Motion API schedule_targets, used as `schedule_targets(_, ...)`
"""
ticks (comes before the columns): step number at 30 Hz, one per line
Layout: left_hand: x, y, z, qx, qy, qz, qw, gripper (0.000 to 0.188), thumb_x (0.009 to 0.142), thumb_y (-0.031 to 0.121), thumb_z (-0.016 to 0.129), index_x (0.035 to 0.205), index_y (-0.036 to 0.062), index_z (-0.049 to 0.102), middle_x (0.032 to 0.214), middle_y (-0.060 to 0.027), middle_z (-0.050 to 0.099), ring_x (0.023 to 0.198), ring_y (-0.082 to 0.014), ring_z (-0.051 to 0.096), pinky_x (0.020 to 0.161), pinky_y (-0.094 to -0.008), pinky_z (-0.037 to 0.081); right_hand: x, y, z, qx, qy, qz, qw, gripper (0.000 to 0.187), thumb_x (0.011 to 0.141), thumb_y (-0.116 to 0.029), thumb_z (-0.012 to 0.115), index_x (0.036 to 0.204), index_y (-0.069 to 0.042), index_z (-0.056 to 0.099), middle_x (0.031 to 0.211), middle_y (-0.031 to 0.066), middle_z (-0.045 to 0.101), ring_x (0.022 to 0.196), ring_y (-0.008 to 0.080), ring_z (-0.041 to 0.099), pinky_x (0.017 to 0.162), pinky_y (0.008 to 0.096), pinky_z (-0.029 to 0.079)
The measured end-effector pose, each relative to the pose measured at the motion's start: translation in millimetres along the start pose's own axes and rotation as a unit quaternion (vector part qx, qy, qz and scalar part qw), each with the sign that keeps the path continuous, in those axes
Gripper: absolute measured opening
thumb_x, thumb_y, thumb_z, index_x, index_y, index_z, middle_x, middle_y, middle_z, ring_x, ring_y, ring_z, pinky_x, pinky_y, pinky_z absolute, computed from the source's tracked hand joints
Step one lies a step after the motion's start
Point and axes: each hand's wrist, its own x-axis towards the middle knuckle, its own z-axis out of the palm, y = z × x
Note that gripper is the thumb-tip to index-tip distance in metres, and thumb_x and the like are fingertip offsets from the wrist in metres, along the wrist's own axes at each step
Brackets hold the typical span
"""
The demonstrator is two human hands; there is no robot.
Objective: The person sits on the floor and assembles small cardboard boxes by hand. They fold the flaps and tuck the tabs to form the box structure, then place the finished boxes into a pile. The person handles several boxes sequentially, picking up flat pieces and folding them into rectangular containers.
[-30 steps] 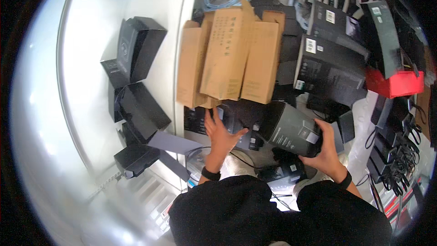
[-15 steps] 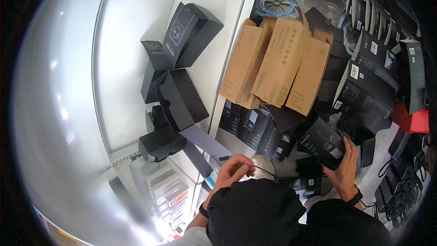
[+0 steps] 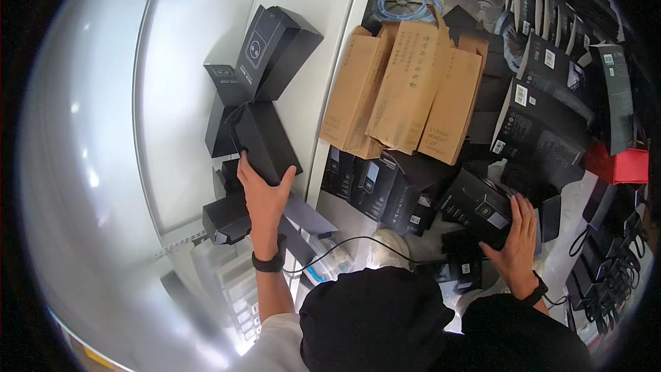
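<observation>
On the white shelf at the left, my left hand [image 3: 265,189] spans the near end of an open black box [image 3: 270,138], thumb on its right edge and fingers at its left side. My right hand [image 3: 515,242] grips another black box [image 3: 475,205] by its right end, low among the boxes on the right. This second box has a small device picture printed on it. A closed-looking black box [image 3: 265,48] leans behind the left one. Another dark box [image 3: 227,219] lies just left of my left wrist.
Three brown cardboard boxes [image 3: 406,89] lie at the middle, with black boxes [image 3: 375,186] below them. Rows of black boxes [image 3: 544,117] and a red box [image 3: 620,164] fill the right. A coil of blue tubing [image 3: 406,3] sits at the back. A black cable [image 3: 358,238] runs between my wrists.
My left hand has reached forward and left from near my body and taken hold of the open black box on the shelf. The right hand stays on its box.
</observation>
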Motion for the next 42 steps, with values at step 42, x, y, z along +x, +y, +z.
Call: schedule_targets(42, -63.1, 194.3, 33.6, -0.138, -0.374, 0.654, 0.642, 0.083, 0.065, 0.028, 0.092, 0.14, 0.0139, 0.059, 0.158, -0.0129, 0.046, 0.145, -0.0423, 0.043, 0.111, -0.0568, 0.04, 11.9, -4.7, -54.2, 0.518, -0.049, 0.111, 0.847, 0.083, 0.091, -0.032, 0.083, 0.153, -0.007, 0.033, 0.142, 0.015, 0.048, 0.136, 0.0244, 0.045, 0.118, 0.0376, 0.032)
